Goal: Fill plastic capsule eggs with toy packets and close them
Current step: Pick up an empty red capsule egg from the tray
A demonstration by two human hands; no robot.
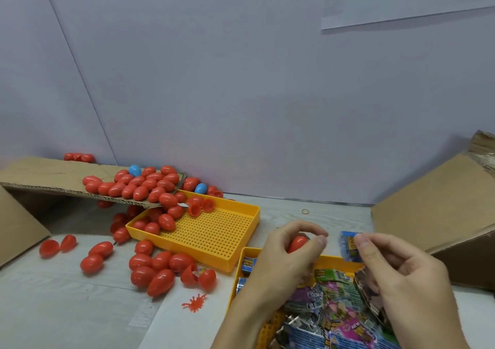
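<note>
Here, glossy red egg (296, 243) in curled left hand (284, 257), crinkly blue packet (349, 246) pinched by right hand (401, 276).

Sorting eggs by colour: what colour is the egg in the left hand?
Red: the egg held in the left hand shows in the head view.

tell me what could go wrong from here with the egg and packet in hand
The blue packet pinched by the right hand looks wide beside the red egg in the left hand; it may need folding or the egg may not close. Loose closed eggs lie near the table's front and could roll off.
</note>
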